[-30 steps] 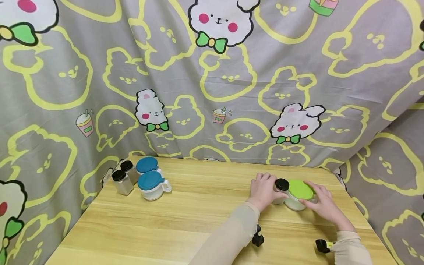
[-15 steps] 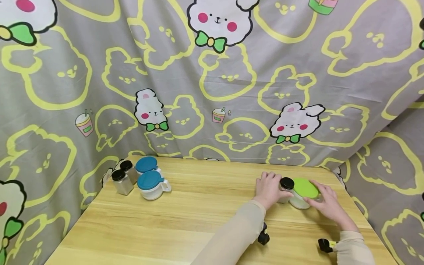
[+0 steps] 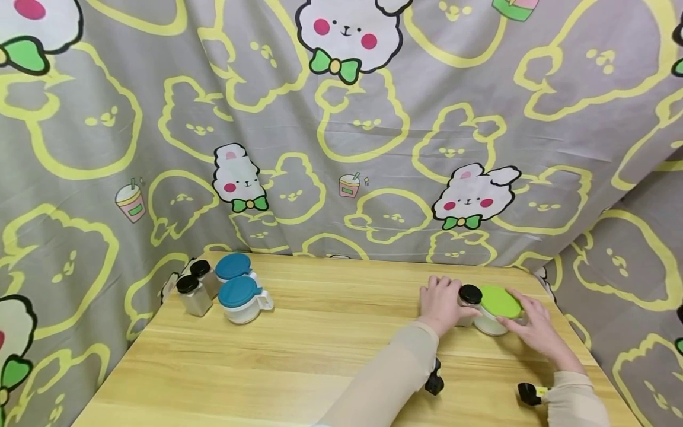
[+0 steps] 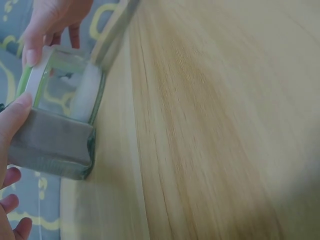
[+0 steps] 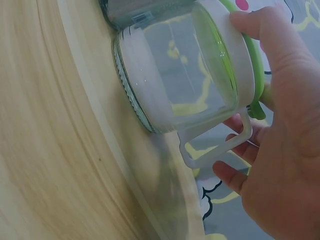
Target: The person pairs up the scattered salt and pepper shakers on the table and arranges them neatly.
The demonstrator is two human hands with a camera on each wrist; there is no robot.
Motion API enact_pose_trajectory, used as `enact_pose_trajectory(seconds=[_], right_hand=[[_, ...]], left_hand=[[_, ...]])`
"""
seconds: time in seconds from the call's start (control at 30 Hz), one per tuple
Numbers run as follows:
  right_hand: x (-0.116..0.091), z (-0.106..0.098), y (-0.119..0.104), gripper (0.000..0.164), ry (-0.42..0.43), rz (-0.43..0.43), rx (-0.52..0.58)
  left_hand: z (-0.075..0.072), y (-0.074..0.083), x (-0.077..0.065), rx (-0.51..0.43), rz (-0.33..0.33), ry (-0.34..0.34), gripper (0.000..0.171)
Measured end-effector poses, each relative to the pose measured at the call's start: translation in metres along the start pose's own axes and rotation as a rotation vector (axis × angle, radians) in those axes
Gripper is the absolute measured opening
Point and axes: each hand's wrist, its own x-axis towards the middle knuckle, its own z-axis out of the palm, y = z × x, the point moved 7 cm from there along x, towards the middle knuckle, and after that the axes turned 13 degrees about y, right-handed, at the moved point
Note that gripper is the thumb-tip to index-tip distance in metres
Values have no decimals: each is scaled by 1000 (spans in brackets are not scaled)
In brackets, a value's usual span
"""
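On the right of the table in the head view, my left hand (image 3: 441, 303) holds a small square glass spice jar (image 3: 471, 295) with a black lid. Its thumb lies along the near side, and fine pale contents show through the glass in the left wrist view. Pressed up beside it is a round glass seasoning jar (image 3: 500, 301) with a green lid and white side handle. My right hand (image 3: 538, 326) grips this one around the lid rim, thumb in front, other fingers behind near the handle (image 5: 220, 147). White contents lie at its bottom.
Two blue-lidded seasoning jars (image 3: 240, 292) stand at the table's left back, one behind the other. Left of them are two black-lidded spice jars (image 3: 196, 296). A patterned curtain (image 3: 299, 130) hangs along the table's (image 3: 256, 367) back and sides.
Both hands have slid to the right together, taking the black-lidded spice jar and the green-lidded seasoning jar along side by side. The jars at the left stay put; the head view shifts slightly.
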Motion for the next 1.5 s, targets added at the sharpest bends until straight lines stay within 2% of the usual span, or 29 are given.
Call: enact_pose_trajectory(seconds=[0.27,0.47,0.77,1.03,1.17,1.5], right_hand=[[3,-10,11,77,-9,-1,-26],[2,-17,15,75,17,-39,-38],[7,-23,16,75,10,-71,-71],[8,-18,15,83,-94,22,-108],[7,-18,15,89,-116,57,-106],[6,-28,11,89,-20,3,-37]], left_hand=[[3,15,5,12,3,7,62],[3,22,5,21,-5,1,62],[6,26,6,29,-6,13,64],[9,21,5,82,14,-12,64],[9,20,2,98,28,-21,63],[2,23,4,80,55,17,70]])
